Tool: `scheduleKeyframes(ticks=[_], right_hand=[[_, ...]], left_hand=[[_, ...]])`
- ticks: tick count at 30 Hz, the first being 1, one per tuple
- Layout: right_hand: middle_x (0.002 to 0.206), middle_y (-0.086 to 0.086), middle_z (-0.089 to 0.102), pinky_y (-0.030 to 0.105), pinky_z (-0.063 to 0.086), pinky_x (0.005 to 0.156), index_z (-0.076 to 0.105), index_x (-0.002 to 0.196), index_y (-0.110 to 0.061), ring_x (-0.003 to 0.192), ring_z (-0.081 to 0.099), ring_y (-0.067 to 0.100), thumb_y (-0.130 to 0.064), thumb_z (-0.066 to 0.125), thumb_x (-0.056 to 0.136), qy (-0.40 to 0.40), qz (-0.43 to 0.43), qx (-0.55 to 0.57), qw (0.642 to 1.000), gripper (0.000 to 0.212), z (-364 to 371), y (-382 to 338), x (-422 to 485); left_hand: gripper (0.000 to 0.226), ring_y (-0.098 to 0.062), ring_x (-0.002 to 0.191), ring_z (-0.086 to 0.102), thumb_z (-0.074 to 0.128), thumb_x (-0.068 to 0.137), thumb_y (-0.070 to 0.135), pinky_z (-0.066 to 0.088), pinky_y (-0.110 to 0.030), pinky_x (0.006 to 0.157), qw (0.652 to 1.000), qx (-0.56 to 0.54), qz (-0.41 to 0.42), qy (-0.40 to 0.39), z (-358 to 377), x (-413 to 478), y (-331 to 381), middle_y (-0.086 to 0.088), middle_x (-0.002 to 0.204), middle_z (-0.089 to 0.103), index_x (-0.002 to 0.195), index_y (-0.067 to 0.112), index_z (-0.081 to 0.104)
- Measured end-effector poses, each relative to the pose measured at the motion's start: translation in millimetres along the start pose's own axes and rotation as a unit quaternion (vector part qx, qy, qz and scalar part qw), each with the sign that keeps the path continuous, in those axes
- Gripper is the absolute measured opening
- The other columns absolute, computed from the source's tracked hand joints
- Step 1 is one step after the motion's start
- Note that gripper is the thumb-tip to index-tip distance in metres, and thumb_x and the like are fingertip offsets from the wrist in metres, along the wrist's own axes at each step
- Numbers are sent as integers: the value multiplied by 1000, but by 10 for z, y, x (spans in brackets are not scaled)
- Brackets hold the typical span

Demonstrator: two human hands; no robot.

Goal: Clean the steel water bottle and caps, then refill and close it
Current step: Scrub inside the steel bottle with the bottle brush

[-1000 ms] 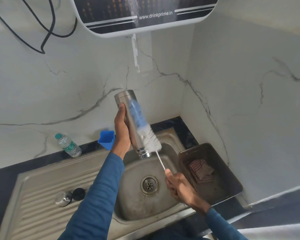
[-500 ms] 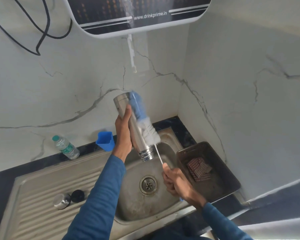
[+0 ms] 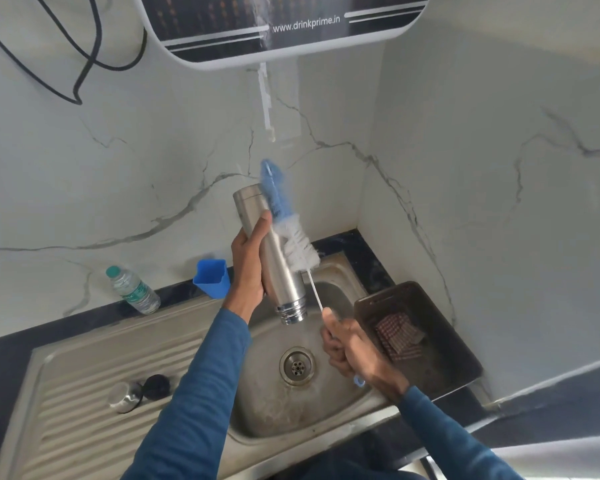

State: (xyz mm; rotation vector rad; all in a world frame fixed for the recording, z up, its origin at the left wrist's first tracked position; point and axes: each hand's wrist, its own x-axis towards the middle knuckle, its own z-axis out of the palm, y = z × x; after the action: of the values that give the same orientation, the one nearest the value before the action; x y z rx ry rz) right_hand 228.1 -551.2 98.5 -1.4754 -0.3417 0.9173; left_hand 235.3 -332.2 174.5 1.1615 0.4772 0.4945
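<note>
White marble-veined wall panels meet in a corner behind a stainless steel sink with a ribbed drainboard [image 3: 77, 393]. A wall-mounted water purifier with a dark front panel [image 3: 257, 26] hangs above it. The left hand [image 3: 248, 268] grasps the cylindrical brushed-steel water bottle [image 3: 286, 277] round its middle and holds it tilted, threaded mouth down, over the basin. The right hand [image 3: 347, 348] is clenched round the thin white wire handle of a long bottle brush with blue and white bristles [image 3: 291, 237]. The brush head lies along the outside of the bottle's right flank, and its blue tip reaches past the base.

The step in hand looks like scrubbing the outer wall. Done well, it calls for bristles pressed flat to the steel and strokes running the full length from base to threads. The left hand should turn the bottle between strokes so that no side is missed. The threaded neck probably deserves extra passes, since grime lodges there. Wet steel is likely slippery, so a firm grasp matters.

A domed steel cap [image 3: 123, 396] and a round black cap [image 3: 156, 386] lie side by side on the drainboard, apparently awaiting their turn.

White lettering on the purifier reads "www.drinkprime.in". A small clear plastic bottle with a green cap [image 3: 134, 289] carries a label too small to read.
</note>
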Motion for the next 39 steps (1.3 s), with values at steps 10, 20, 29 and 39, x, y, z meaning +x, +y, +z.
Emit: scheduleKeyframes(ticks=[10, 20, 29, 39], right_hand=[[53, -7, 22, 26, 7, 44, 30, 57, -28, 43, 13, 11, -65, 48, 102, 6, 13, 11, 1000, 61, -3, 33, -30], [54, -7, 23, 26, 8, 44, 30, 58, -28, 43, 15, 11, -59, 46, 102, -3, 30, -7, 1000, 56, 28, 151, -70], [54, -6, 23, 19, 13, 42, 30, 58, -27, 44, 13, 11, -58, 43, 104, 9, -10, -9, 1000, 57, 3, -143, 113], [55, -5, 19, 27, 6, 46, 26, 60, -27, 46, 12, 10, -59, 45, 104, -3, 25, -16, 1000, 58, -36, 307, -240]], left_hand=[[46, -30, 111, 75, 51, 105, 57, 57, -50, 102, 999, -42, -27, -1, -72, 23, 62, -11, 118, 79, 129, 22, 68], [48, -27, 111, 76, 60, 100, 58, 59, -47, 96, 998, -48, -23, 24, -67, 67, 126, -8, 117, 79, 128, 21, 69], [79, -29, 89, 72, 81, 80, 60, 62, -41, 74, 999, -5, -15, 30, -76, 47, 21, -15, 102, 72, 135, 6, 61], [94, -42, 110, 72, 88, 66, 72, 56, -62, 102, 999, -23, -4, 29, -160, 109, 90, -30, 127, 69, 131, 7, 67]])
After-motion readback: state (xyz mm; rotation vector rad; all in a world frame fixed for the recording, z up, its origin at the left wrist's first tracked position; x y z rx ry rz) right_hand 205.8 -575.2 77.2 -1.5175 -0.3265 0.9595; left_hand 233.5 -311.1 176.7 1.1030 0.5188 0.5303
